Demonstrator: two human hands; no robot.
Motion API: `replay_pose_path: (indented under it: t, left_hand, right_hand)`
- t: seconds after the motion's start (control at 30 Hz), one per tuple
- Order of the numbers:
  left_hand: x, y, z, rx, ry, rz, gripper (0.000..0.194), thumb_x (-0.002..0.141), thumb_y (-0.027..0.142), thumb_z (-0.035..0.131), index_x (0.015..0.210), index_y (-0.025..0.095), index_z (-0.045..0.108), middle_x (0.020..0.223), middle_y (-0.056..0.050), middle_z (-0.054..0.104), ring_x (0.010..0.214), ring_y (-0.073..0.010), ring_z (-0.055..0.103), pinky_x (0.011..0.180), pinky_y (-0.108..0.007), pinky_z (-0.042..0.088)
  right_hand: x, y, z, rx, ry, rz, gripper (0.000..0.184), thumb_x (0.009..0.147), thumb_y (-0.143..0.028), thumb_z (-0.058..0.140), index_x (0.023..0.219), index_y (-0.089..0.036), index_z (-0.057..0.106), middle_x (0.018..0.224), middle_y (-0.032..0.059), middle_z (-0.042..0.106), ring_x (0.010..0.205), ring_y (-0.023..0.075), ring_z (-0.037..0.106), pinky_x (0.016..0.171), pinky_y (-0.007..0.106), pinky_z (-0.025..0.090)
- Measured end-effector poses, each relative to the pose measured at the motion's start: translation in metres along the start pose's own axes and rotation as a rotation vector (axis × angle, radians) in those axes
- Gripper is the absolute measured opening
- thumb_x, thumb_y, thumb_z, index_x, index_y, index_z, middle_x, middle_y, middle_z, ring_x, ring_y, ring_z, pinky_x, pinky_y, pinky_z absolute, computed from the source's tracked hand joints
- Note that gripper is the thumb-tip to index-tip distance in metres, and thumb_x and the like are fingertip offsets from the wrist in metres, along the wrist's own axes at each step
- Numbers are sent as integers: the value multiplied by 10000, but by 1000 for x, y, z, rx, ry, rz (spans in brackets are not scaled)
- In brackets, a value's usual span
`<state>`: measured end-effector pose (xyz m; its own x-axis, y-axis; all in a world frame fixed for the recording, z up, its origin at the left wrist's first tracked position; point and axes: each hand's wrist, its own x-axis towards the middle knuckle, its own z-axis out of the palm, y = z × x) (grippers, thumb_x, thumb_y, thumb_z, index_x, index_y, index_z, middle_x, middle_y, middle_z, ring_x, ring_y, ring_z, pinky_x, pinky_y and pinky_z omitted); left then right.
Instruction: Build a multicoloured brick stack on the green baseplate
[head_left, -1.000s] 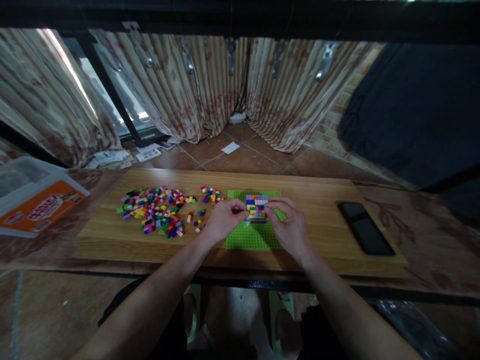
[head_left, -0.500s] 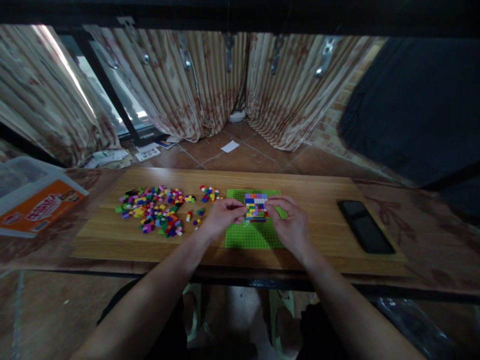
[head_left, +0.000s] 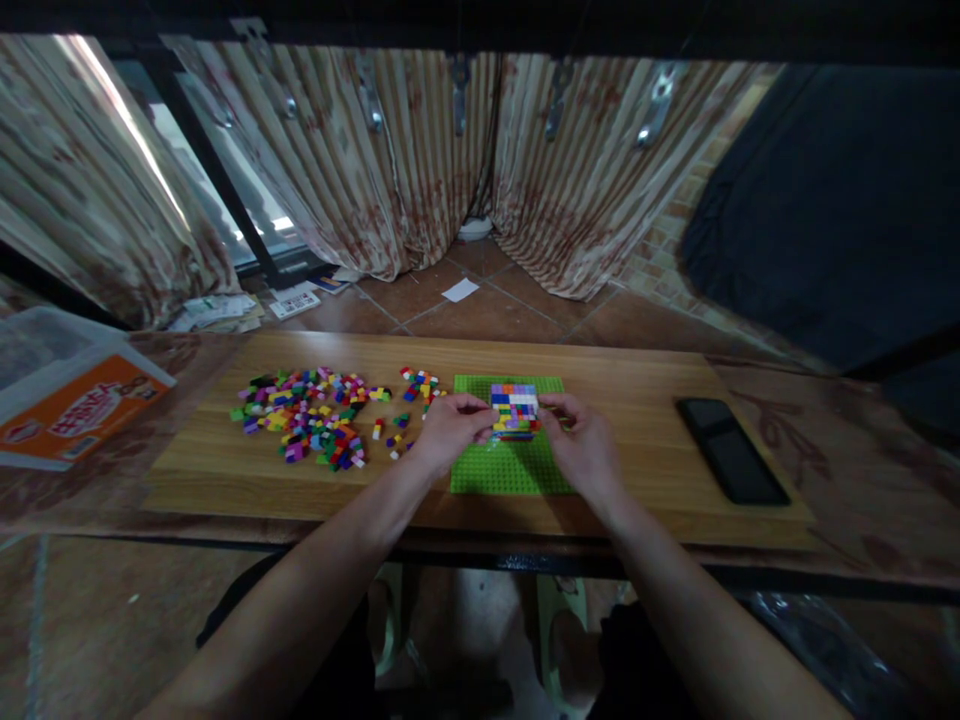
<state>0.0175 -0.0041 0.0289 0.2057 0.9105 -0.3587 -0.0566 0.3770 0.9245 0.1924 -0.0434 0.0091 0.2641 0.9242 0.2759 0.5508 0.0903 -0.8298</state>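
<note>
A small multicoloured building-block structure [head_left: 514, 404], with purple, orange, blue, white, yellow and red blocks, stands on a green studded baseplate [head_left: 510, 470]. My left hand [head_left: 454, 428] is closed at its left side, thumb and index finger meeting at the edge. On the opposite side, my right hand [head_left: 583, 440] has its thumb and index finger bent against the structure's right edge. Whether a loose block is hidden between the fingertips is too small to make out. Just left of the baseplate lie a few loose blocks [head_left: 420, 381].
A large pile of loose blocks [head_left: 307, 410] spreads over the left of the wooden board [head_left: 637, 390]. A black phone [head_left: 731, 450] lies at the right. At the far left sits a clear plastic tub [head_left: 75, 400] with an orange label. Curtains hang behind.
My right hand's fingers have drawn back slightly to the right, baring more of the structure's right side. My left hand stays at the left edge. The view has shifted a little.
</note>
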Motion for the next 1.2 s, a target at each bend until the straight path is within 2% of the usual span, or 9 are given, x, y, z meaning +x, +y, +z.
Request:
replay_pose_path:
  t: [0.13, 0.3, 0.4, 0.47, 0.57, 0.7, 0.87, 1.0, 1.2]
  left_hand:
    - [1, -3, 3, -6, 32, 44, 96, 709, 95, 706, 670, 122, 622, 479, 32, 584, 414, -65, 511, 485, -194, 420]
    - [3, -11, 6, -22, 46, 111, 103, 697, 103, 690, 642, 129, 607, 457, 42, 560, 395, -64, 476, 451, -190, 373]
    - [3, -13, 0, -26, 14, 137, 78, 695, 143, 704, 680, 128, 629, 492, 41, 576, 424, -65, 489, 471, -192, 386]
    - [3, -12, -10, 42, -18, 160, 63, 714, 177, 695, 714, 129, 653, 517, 36, 586, 450, -70, 503, 490, -197, 397]
    - [4, -7, -35, 283, -37, 262, 54, 739, 181, 663, 726, 134, 686, 570, 17, 619, 513, -84, 537, 533, -205, 417]
    - [4, 8, -76, 717, 44, 426, 134, 750, 131, 599, 738, 155, 730, 709, -21, 708, 663, -126, 622, 641, -225, 466]
    - [0, 19, -115, 1115, 142, 378, 176, 719, 116, 596, 725, 178, 760, 741, -40, 741, 699, -164, 645, 701, -256, 481]
    - [0, 19, -129, 1213, 127, 355, 162, 729, 156, 617, 771, 190, 770, 765, -41, 749, 732, -170, 650, 715, -249, 479]
    - [-2, 20, -131, 1254, 186, 372, 215, 802, 178, 565, 869, 200, 768, 883, -51, 754, 824, -184, 667, 773, -264, 484]
  right_hand:
    - [0, 6, 8, 209, -27, 99, 257, 794, -326, 570, 929, -164, 716, 914, 89, 751, 834, 223, 686, 814, 384, 533]
    - [-1, 5, 7, 213, -27, 102, 274, 782, -356, 583, 926, -169, 724, 913, 88, 759, 840, 226, 689, 818, 381, 536]
    - [-1, 3, 3, 179, -31, 101, 290, 787, -370, 573, 932, -171, 725, 925, 89, 762, 842, 228, 691, 803, 376, 538]
    - [-2, 2, 0, 137, -33, 100, 312, 788, -383, 568, 933, -159, 730, 927, 101, 763, 835, 233, 692, 786, 374, 538]
    - [-2, 2, -4, 60, -37, 83, 332, 801, -398, 556, 929, -152, 739, 928, 111, 764, 828, 240, 695, 775, 371, 535]
    - [-2, 6, -5, -53, -42, 43, 341, 818, -422, 554, 946, -170, 745, 912, 103, 766, 791, 246, 699, 728, 365, 532]
    - [-3, 6, -6, -165, -66, 3, 345, 840, -458, 545, 954, -198, 741, 906, 91, 762, 735, 238, 695, 684, 359, 524]
    - [-4, 5, -7, -215, -59, -36, 356, 851, -474, 534, 959, -203, 737, 911, 93, 759, 717, 235, 690, 674, 355, 518]
    - [-2, 2, -7, -222, -60, 7, 366, 839, -478, 543, 950, -192, 744, 886, 95, 758, 717, 233, 684, 668, 345, 507]
